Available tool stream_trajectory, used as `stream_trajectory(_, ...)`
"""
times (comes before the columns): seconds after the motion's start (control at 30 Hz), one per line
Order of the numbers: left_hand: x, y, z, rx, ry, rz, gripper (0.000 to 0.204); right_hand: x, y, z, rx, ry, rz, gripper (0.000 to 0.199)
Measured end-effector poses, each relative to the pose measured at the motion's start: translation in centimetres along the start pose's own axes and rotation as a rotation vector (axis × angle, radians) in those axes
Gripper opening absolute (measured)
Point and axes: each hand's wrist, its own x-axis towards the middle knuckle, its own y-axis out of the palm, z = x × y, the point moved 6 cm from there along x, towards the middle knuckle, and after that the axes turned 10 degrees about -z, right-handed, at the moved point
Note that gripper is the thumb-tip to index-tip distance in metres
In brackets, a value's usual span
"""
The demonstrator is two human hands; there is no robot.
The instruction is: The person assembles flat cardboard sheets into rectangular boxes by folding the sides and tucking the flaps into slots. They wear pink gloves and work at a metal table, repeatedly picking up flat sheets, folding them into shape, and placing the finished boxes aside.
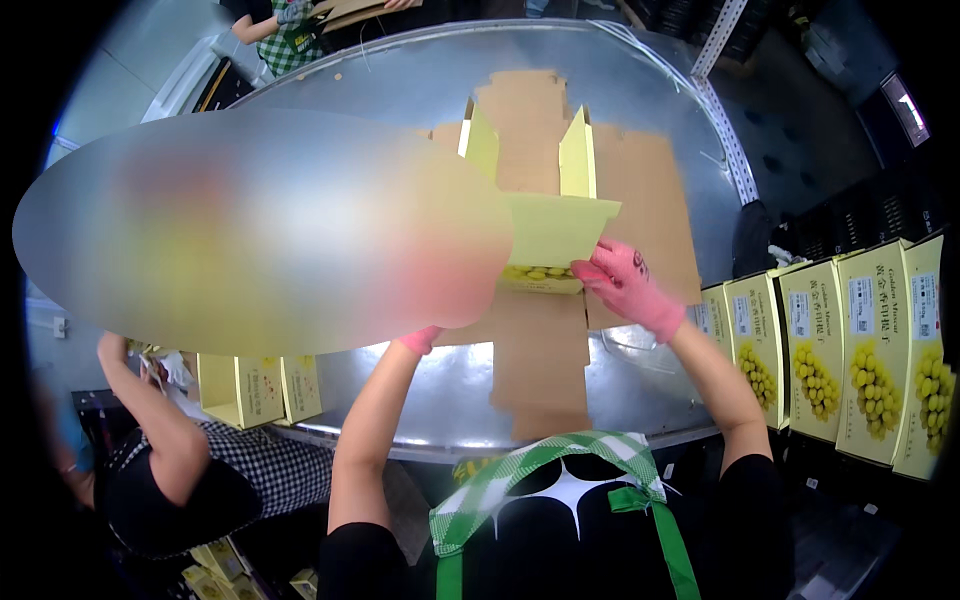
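Observation:
A pale yellow cardboard box (558,228) with grapes printed on its near side stands on the table, its far side flaps upright. My right hand (632,288), in a pink glove, closes its fingers on the box's near right corner, by the folded flap. Beneath the box lies a flattened brown carton (650,210), spread out in a cross shape. Of my left hand (422,341), only the pink glove's cuff end shows, left of the box. A large blurred patch hides its fingers and the box's left side.
Several yellow grape boxes (815,350) stand in a row at the right. Two open yellow boxes (245,390) sit at the metal table's (640,70) near left edge, beside a co-worker's arm (160,420). Another person (285,35) handles cardboard at the far left.

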Motion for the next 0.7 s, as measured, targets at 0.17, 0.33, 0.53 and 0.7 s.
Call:
stream_trajectory(0.17,-2.2,2.3,-0.9,0.043,-0.106,-0.031,0.017,-2.7,1.9,-2.7,0.022,0.032,-0.275,0.063)
stream_trajectory(0.33,-3.2,3.0,-0.9,0.182,-0.032,-0.093,0.038,-4.3,3.0,-2.7,-0.211,-0.206,-0.438,0.07)
stream_trajectory(0.53,-1.0,3.9,-2.2,0.121,-0.129,-0.108,0.065,-3.1,3.3,-1.6,-0.42,-0.11,-0.251,0.071)
stream_trajectory(0.7,-1.3,4.6,-0.8,-0.032,-0.287,0.007,0.063,-2.0,2.1,-0.3,-0.539,0.06,-0.237,0.074)
